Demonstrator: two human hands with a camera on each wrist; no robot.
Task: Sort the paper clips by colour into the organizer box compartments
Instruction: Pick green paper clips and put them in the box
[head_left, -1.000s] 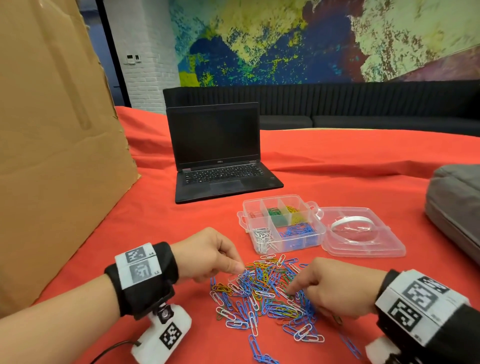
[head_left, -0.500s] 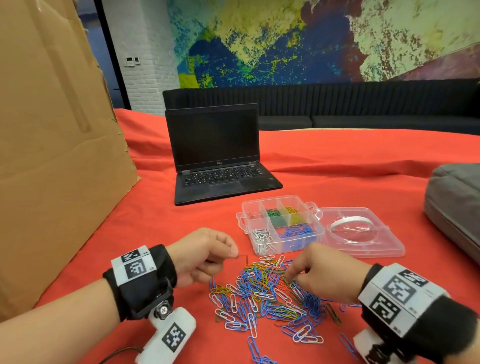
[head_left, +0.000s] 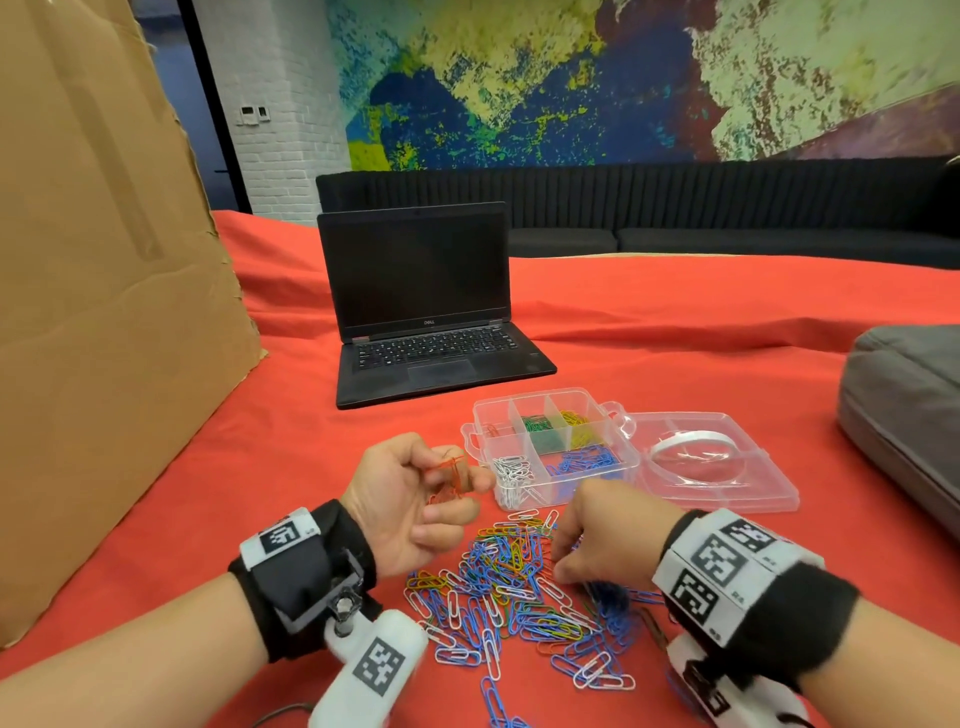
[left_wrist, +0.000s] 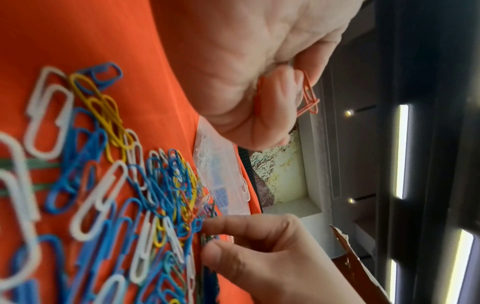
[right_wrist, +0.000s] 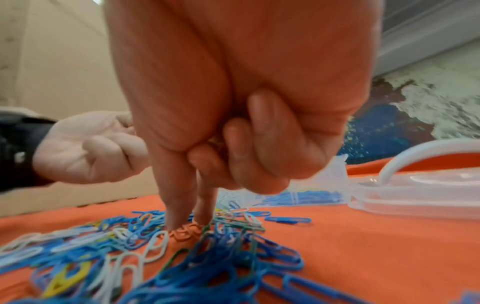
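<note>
Mixed blue, white, yellow and green paper clips lie in a pile (head_left: 519, 587) on the red cloth. Behind it stands the clear organizer box (head_left: 540, 396), holding white clips (head_left: 511, 475), blue clips (head_left: 582, 460), green clips (head_left: 540, 431) and yellow clips (head_left: 577, 426). My left hand (head_left: 449, 467) is raised beside the box's left end and pinches a few red clips (left_wrist: 309, 98). My right hand (head_left: 558, 564) is down on the pile (right_wrist: 207, 257). Its thumb and forefinger pinch at a clip there, the other fingers curled; I cannot tell that clip's colour.
The box's hinged lid (head_left: 717, 467) lies open to the right with a white ring on it. A black laptop (head_left: 426, 322) stands open behind the box. A cardboard sheet (head_left: 104, 260) leans at the left. A grey bag (head_left: 909, 405) lies at the right.
My left hand has lifted off the pile with red clips and turned palm-up toward the box. My right hand has shifted a little leftward and forward on the pile.
</note>
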